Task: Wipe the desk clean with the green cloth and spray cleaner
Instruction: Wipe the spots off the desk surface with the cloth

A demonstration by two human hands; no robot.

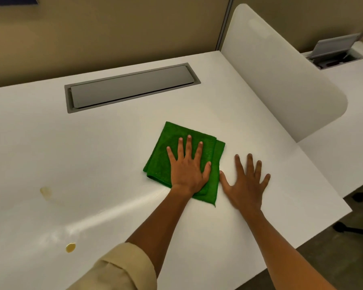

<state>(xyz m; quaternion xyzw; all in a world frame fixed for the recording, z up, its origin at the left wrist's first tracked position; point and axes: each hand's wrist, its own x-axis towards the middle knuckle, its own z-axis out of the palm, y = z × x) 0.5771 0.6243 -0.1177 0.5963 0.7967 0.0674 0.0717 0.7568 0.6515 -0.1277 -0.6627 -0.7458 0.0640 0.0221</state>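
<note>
A folded green cloth (pixel 172 143) lies flat on the white desk (pixel 113 147), right of its middle. My left hand (pixel 188 166) presses down on the cloth with fingers spread and straight. Just to the right of the cloth, my right hand (pixel 246 183) rests flat on the bare desk, fingers spread, its thumb touching the cloth's edge. A pale yellow stain (pixel 45 192) marks the desk at the left, and a yellow blob (pixel 70 247) sits nearer the front edge. A wet streak (pixel 113 212) runs from the cloth toward the front left. No spray bottle is in view.
A grey cable-tray lid (pixel 130 86) is set into the back of the desk. A white rounded divider panel (pixel 281 80) stands along the right side. Beyond it is a second desk with an open cable tray (pixel 335 51). A dark chair base (pixel 360 214) stands on the floor at right.
</note>
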